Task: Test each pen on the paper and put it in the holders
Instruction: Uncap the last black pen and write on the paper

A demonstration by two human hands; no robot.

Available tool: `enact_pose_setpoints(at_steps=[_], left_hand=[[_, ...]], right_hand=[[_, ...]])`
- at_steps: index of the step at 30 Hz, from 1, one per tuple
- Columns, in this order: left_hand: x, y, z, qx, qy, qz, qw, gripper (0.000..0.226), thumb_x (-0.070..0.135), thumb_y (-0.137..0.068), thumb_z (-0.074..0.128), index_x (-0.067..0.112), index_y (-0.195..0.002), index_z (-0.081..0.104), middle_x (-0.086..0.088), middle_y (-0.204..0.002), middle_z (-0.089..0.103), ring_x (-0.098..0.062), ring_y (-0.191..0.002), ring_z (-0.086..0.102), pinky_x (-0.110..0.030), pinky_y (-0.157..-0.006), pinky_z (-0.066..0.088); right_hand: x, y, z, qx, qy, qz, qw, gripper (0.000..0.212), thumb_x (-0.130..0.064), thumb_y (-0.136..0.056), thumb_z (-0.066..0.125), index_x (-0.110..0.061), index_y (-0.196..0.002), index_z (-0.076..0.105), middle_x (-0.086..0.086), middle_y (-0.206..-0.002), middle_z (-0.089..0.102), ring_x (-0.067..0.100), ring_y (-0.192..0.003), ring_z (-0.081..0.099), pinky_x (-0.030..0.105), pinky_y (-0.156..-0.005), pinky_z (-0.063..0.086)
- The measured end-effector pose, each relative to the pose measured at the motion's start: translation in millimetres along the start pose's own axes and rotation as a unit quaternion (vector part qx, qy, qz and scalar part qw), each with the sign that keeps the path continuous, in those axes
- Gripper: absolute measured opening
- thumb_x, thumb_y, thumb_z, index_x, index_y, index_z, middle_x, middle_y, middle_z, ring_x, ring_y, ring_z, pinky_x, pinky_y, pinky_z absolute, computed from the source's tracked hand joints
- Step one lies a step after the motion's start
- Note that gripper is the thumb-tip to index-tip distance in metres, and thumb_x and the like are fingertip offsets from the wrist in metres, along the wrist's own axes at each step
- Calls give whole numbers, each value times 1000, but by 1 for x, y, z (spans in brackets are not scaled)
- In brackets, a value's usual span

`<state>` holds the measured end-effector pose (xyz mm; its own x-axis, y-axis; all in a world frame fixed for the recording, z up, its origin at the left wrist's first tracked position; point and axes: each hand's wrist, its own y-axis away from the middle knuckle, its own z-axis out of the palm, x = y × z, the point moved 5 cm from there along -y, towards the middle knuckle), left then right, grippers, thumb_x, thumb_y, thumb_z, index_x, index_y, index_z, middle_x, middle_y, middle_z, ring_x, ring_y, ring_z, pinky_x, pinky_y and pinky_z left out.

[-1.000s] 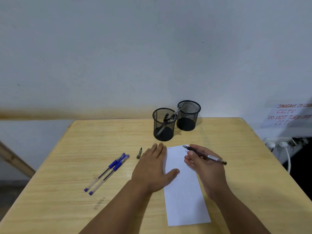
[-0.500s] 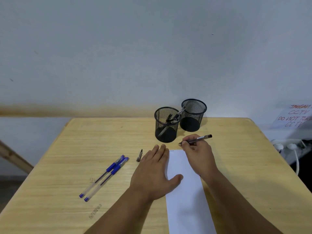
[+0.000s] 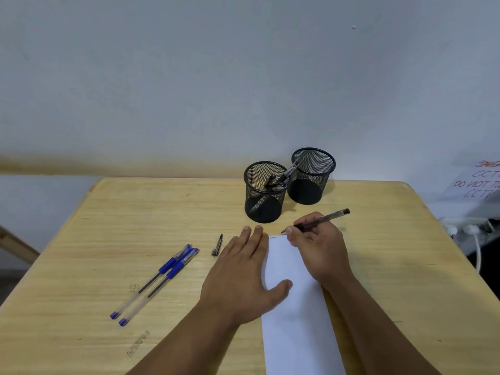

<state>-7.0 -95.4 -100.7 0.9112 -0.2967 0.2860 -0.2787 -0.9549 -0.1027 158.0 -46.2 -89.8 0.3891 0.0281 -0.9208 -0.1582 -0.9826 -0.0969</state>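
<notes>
A white strip of paper (image 3: 295, 315) lies on the wooden table (image 3: 108, 228). My left hand (image 3: 243, 277) presses flat on its left edge, thumb on the sheet. My right hand (image 3: 319, 247) grips a black pen (image 3: 322, 219) with its tip at the paper's top edge, beside small marks. Two blue capped pens (image 3: 159, 280) lie side by side to the left. A black pen cap (image 3: 217, 245) lies near my left fingertips. Two black mesh holders stand behind: the left holder (image 3: 265, 193) holds pens, the right holder (image 3: 311, 177) looks empty.
A white wall runs behind the table. At the far right a paper sign (image 3: 479, 182) with red writing hangs above a power strip (image 3: 465, 226) with white plugs and a cable. A wooden beam (image 3: 16, 247) slants at the left edge.
My right hand has turned the pen so its barrel points up and right, and brought the tip to the paper's top edge. The left hand stays flat on the paper.
</notes>
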Motion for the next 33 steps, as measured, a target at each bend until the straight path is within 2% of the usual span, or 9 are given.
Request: enact_pose_setpoints(at_steps=[3, 9, 17, 23, 26, 33], left_hand=[[0, -1, 0, -3, 1, -1, 1000, 97, 79, -83, 28, 26, -157, -5, 11, -163, -17, -2, -144, -23, -24, -110, -19], [0, 1, -2, 1, 12, 2, 1000, 97, 78, -83, 30, 24, -157, -2, 9, -164, -14, -7, -148, -20, -26, -116, -13], [0, 0, -3, 2, 11, 2, 1000, 97, 78, -83, 31, 25, -157, -1, 9, -164, -14, -7, -148, -19, -26, -116, -14], [1, 1, -3, 3, 10, 3, 1000, 96, 78, -83, 31, 24, -157, -1, 9, -164, -13, -7, -148, -18, -25, -115, -14], [0, 1, -3, 4, 12, 2, 1000, 96, 78, -83, 31, 24, -157, 0, 9, -164, -12, -7, -149, -17, -27, -117, -12], [0, -1, -3, -2, 10, -1, 1000, 96, 79, -83, 30, 25, -157, -1, 9, -164, -13, -7, -149, -18, -27, -117, -12]], right_hand=[[-1, 1, 2, 5, 24, -4, 1000, 16, -21, -85, 74, -25, -83, 59, -5, -78, 73, 10, -74, 73, 34, -77, 61], [-3, 2, 4, 15, 70, -35, 997, 14, -19, -84, 75, -13, -87, 63, 0, -77, 74, 10, -72, 72, 23, -71, 59], [-5, 2, 7, 22, 98, -56, 993, 16, -20, -83, 76, -10, -88, 66, -6, -72, 69, 7, -68, 70, 17, -69, 56], [-5, 2, 7, 29, 114, -63, 991, 16, -21, -84, 75, -8, -90, 67, -6, -71, 69, 0, -61, 63, 6, -65, 47], [-5, 3, 8, 27, 115, -66, 991, 15, -20, -84, 75, -9, -89, 65, -13, -68, 63, -5, -57, 60, -1, -60, 44], [-3, 1, 6, 30, 107, -64, 992, 16, -20, -84, 75, -9, -88, 65, -10, -68, 65, -4, -59, 62, -1, -60, 45]])
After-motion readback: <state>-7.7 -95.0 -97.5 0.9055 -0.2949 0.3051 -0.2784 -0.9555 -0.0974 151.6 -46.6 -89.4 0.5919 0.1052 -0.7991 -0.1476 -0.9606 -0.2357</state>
